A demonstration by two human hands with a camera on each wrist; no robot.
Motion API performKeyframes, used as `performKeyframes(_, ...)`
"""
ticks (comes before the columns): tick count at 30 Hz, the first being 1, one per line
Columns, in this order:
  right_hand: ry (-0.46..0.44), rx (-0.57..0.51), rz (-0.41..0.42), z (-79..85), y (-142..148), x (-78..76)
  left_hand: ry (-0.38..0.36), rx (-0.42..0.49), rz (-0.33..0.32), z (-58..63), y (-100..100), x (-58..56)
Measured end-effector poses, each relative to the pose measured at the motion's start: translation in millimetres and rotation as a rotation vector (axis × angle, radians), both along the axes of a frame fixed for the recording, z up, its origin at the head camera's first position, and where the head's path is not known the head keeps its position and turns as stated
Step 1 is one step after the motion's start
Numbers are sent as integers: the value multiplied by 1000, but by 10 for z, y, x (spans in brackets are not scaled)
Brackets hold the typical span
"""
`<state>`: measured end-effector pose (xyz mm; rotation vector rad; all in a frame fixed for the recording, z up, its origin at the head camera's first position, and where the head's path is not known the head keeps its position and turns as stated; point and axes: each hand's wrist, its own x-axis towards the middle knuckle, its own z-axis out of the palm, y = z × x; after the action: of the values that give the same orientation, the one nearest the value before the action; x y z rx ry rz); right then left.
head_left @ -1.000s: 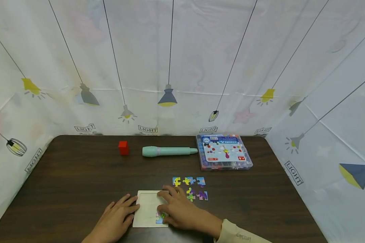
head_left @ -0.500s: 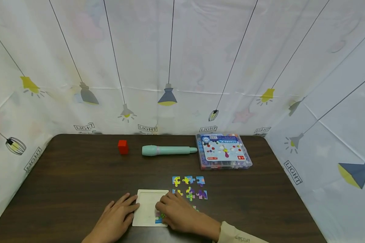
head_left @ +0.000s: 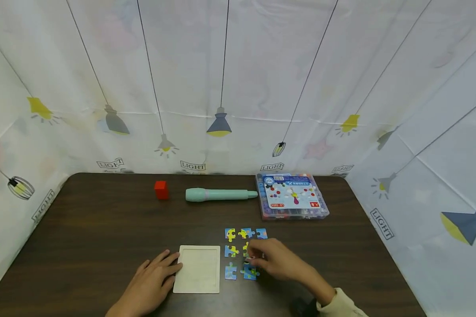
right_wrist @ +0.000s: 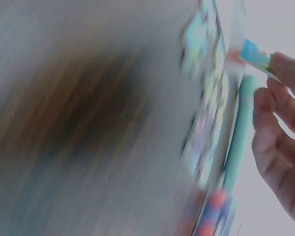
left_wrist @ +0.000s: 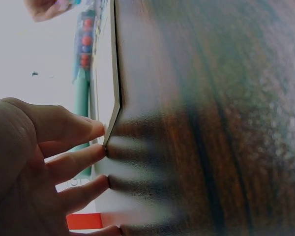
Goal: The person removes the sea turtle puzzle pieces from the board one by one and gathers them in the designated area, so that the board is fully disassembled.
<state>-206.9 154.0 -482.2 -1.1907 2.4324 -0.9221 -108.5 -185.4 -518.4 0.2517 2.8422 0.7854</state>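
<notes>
A pale square puzzle tray (head_left: 199, 269) with a shallow recess lies near the front of the dark table. My left hand (head_left: 152, 281) rests at its left side; in the left wrist view the thumb and forefinger of that hand (left_wrist: 44, 162) touch the tray's corner and edge, fingers fairly straight. My right hand (head_left: 279, 260) is above the loose puzzle pieces to the right of the tray. Between its thumb and fingertip it pinches a jigsaw piece (right_wrist: 256, 56), blue and green, held off the table. Some loose pieces are hidden under this hand.
Loose jigsaw pieces (head_left: 230, 251) lie in rows right of the tray. Farther back are a red cube (head_left: 161, 190), a mint-green microphone-shaped stick (head_left: 221, 195) and a clear plastic box (head_left: 293, 197) of coloured balls. A printed curtain hangs behind the table.
My right hand has taken the jigsaw piece from the tray's lower right corner and carried it right, over the loose pieces. The tray's recess is now bare. My left hand stays put.
</notes>
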Motion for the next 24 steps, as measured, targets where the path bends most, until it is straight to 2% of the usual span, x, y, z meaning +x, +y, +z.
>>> performKeyframes(4,-76,78,14,-13,310,-62,7,-4,1,16,-18,2)
performKeyframes(8,-120,123,20,-65,403,-34,7,-8,5,18,-20,4)
performKeyframes(11,-91,149,-7,-96,395,-2,7,-13,0,16,-17,-3)
performKeyframes(18,55,234,-108,-138,339,78,-4,-2,1,29,1,-8)
performKeyframes(24,98,274,-143,-194,315,128,-15,-1,3,17,2,-6)
